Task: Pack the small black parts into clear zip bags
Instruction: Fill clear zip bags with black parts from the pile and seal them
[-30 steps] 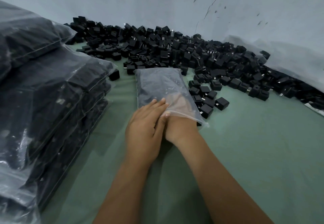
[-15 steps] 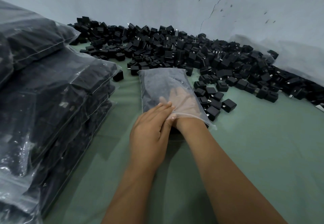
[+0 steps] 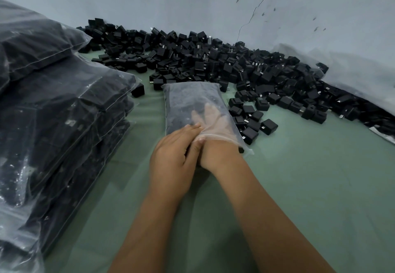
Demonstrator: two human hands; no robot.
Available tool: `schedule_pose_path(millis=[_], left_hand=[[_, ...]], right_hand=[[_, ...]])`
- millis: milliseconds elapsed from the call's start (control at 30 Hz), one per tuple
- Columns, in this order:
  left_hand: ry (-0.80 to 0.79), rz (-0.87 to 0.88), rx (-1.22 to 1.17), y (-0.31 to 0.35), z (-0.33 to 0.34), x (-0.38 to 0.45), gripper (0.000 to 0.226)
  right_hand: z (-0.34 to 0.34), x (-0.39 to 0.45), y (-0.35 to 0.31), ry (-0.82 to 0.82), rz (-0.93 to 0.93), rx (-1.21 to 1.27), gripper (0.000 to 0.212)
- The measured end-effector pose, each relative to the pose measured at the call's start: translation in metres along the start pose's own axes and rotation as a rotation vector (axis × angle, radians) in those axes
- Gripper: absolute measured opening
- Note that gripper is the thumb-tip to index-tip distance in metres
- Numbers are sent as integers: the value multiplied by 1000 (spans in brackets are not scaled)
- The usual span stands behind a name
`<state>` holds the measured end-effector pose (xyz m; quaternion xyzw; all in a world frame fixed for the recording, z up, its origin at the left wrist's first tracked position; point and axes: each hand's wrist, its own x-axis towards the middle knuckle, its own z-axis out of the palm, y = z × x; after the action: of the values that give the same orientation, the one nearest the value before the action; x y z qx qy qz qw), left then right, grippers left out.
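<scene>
Deep inside zip bag: right hand.

You're in a bare packing workroom: loose black parts at twelve o'clock, stacked filled bags at nine, cracked wall.

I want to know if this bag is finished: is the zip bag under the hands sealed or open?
Open. The right hand reaches inside the zip bag through its mouth, while the left hand holds the near edge.
</scene>
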<state>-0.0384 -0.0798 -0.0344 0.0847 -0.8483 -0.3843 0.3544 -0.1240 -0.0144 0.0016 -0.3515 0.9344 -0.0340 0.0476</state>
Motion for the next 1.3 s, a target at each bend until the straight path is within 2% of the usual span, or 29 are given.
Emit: schedule_pose_path(millis=[67,133,233,267,333,400,500,567,633,767,933,1067,1300], left_hand=[[4,-26,-7,1,-1,0,32],[6,-55,-44,4,-1,-1,32],[10,-74,-41,6,-2,-1,32],[13,-79,-24,7,-2,-1,32],[18,-110,8,7,-2,-2,31],[16,-148,21,6,-1,-2,34],[11,-153,43,4,0,-4,35],[7,-138,53,1,2,-3,35],[17,-105,84,-3,4,-3,36],[100,-33,113,-7,8,2,30],[76,-41,110,-12,8,5,33],[65,-47,124,-10,6,6,31],[-17,-88,106,-6,4,6,32]], right_hand=[[2,-27,0,194,-56,40,23],[6,-49,5,392,-171,117,23],[7,-66,31,709,-434,174,21],[4,-68,44,816,-462,162,19],[-5,-59,72,939,-370,154,20],[-15,-34,97,878,-114,219,26],[-23,19,131,616,301,287,39],[-27,55,144,444,402,324,44],[-28,93,148,342,355,353,45],[-36,160,142,309,172,381,42],[-21,191,154,62,196,158,44],[-17,175,161,143,197,25,42],[-14,123,168,143,202,154,41]])
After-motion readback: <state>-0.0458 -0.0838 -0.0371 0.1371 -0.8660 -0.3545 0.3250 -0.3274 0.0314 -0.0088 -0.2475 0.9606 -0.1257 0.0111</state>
